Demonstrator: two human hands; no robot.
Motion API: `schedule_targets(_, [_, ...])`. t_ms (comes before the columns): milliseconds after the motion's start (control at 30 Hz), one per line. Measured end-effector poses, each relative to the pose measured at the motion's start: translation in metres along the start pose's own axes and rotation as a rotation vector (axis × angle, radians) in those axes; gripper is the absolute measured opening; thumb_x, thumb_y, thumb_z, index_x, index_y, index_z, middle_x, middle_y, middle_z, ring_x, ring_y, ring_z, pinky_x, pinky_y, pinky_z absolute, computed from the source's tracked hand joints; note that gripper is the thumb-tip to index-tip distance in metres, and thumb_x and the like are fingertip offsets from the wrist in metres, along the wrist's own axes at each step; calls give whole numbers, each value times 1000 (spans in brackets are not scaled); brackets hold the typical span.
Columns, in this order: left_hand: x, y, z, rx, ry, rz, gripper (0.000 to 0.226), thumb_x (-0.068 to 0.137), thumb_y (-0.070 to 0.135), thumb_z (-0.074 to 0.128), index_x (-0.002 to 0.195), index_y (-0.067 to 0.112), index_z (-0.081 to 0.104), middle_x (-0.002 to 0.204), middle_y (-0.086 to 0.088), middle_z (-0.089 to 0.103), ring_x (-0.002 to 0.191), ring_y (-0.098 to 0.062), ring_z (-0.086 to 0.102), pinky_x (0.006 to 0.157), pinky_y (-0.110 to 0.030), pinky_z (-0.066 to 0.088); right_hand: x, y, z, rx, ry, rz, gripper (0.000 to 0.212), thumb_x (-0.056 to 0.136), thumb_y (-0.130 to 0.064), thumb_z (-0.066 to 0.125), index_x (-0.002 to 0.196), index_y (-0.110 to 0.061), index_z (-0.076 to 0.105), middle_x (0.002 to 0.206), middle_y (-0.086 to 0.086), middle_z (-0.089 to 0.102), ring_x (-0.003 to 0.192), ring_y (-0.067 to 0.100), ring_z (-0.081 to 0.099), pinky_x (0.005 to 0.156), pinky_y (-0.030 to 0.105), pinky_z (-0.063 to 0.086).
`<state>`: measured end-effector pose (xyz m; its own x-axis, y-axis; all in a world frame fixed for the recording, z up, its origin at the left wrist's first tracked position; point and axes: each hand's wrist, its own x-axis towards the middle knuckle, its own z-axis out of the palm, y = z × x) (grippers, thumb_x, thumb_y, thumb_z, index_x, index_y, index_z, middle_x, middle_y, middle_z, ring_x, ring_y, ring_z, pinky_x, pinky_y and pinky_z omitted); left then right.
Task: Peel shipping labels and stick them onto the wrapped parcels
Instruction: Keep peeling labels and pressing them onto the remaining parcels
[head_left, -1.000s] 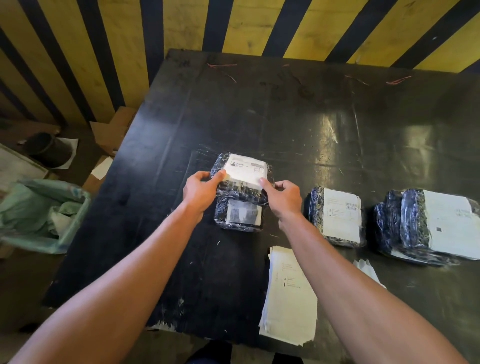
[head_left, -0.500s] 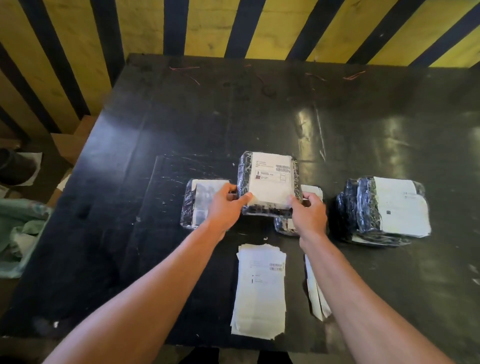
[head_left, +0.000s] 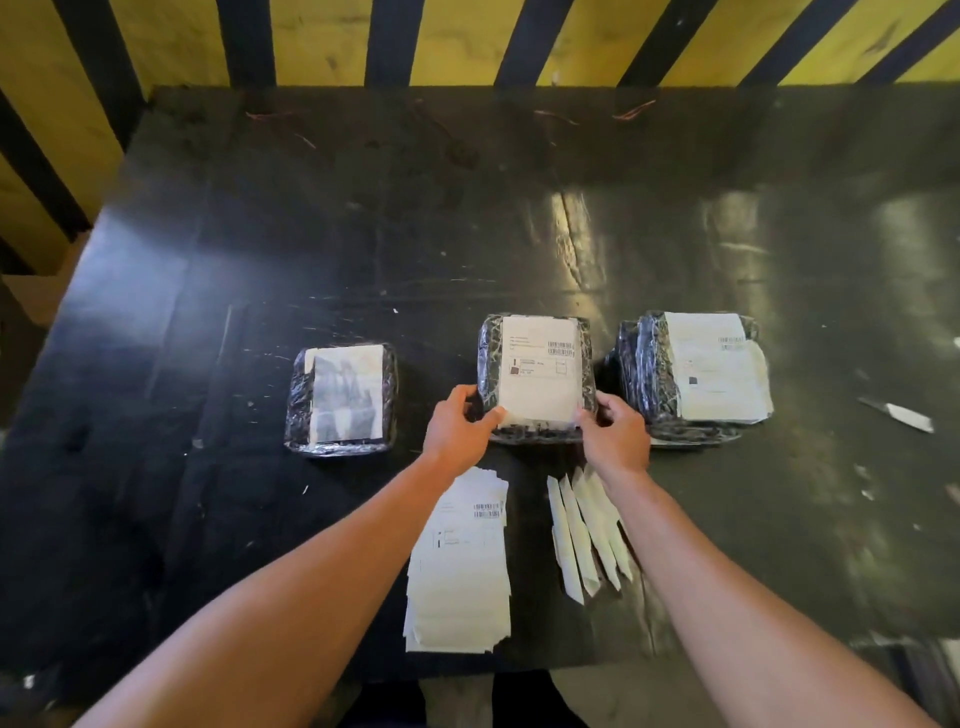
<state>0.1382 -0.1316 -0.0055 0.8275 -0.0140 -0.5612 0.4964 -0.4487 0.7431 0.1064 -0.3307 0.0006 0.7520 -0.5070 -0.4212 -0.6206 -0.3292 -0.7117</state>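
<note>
Labelled parcel (head_left: 537, 374) gripped by left hand (head_left: 457, 428) and right hand (head_left: 615, 434), lower parcel mostly hidden, label print illegible

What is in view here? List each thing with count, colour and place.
table: one, black, fills the view
middle parcel: one, black wrap, white label on top, held at its near corners
right parcels: a pile, count unclear, black wrap, white label on top, right of the middle one
left parcel: one, black wrap, no shipping label, left of the middle one
labels: a stack, white, near edge
backing strips: several, white, right of the labels
scrap: one, white, far right
wall: yellow, black stripes, behind the table
left hand: grip on the middle parcel's near left corner
right hand: grip on its near right corner
</note>
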Motion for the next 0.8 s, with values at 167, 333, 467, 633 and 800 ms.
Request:
schedule_targets(167, [-19,-25,-21,115,62,39,58,99,41,69,151,24,48,146,-4,57,120,-18,62,97,-32,55,-29,15,-6,-180,112,-312,48,98,-29,69,144,-21,57,140,0,58,126,19,57,102,38,51])
schedule_targets(333, [-67,-79,-52,99,179,-39,44,99,40,70,137,20,60,124,-1,69,106,-15,67,92,-31,54,-83,52,9,-115,-34,-280,10,93,-25,75,101,-20,69,92,-7,69,85,15,67,72,28,54])
schedule_targets(467, [-101,-118,-51,108,177,-192,38,98,38,72,130,21,60,112,1,72,99,-15,69,80,-27,52,-116,82,33,-190,-253,-78,22,90,-41,79,96,-22,69,86,-11,69,78,5,64,63,17,46])
schedule_targets(633, [-122,-142,-33,103,118,-208,23,94,27,78,113,22,66,94,6,74,89,-10,72,71,-22,55,-134,87,58,-158,-301,55,39,81,-50,85,93,-19,65,89,-9,67,80,7,62,62,18,42])
schedule_targets(800, [-123,-143,-28,92,119,-211,28,91,27,81,113,24,64,95,7,73,88,-8,72,72,-28,61,-131,82,67,-64,-295,216,32,84,-38,86,88,-12,67,93,0,69,85,13,63,68,23,45])
